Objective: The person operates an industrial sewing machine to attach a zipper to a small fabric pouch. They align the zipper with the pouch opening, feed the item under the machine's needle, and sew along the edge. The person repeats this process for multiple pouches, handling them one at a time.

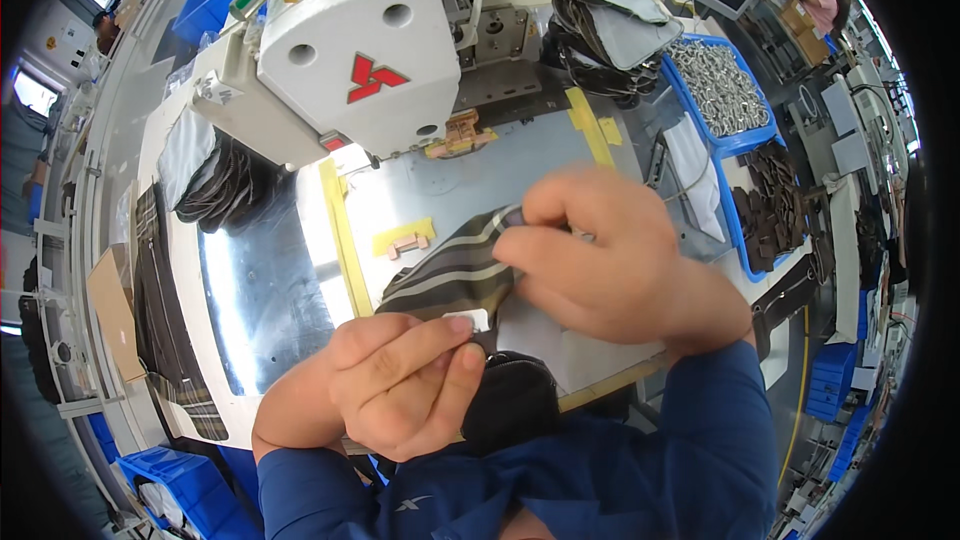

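Observation:
A dark striped fabric piece is stretched between my two hands, over the work surface in front of the sewing machine. My right hand is closed in a pinch on the fabric's upper right edge. My left hand is closed at its lower end, with thumb and fingers around a small whitish piece beside the cloth. Whether that piece is metal or plastic, I cannot tell. The sewing machine's white head stands beyond my hands, and its copper-coloured clamp is apart from the fabric.
Stacked fabric pieces lie left and back right of the machine. Blue trays hold metal rings and brown pieces at right. A small copper-coloured block sits on yellow tape. Striped strips hang at left.

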